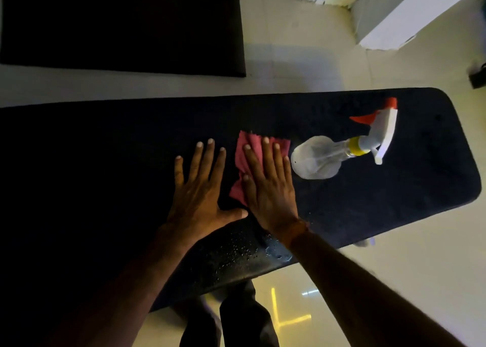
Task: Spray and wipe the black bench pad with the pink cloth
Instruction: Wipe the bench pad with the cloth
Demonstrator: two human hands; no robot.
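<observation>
The black bench pad (368, 194) stretches across the view from left to right, with water droplets near its front edge. The pink cloth (243, 152) lies on the pad's middle. My right hand (268, 186) presses flat on the cloth, fingers spread, covering most of it. My left hand (200, 189) rests flat on the bare pad just left of the cloth, fingers apart, thumb touching the right hand's wrist side. A clear spray bottle (315, 160) with a white and red trigger head lies on its side on the pad, right of the cloth.
A large black mat (121, 23) lies on the pale tiled floor beyond the bench. White box-like furniture (405, 13) stands at the far right. My dark trouser legs (244, 320) show below the pad's front edge.
</observation>
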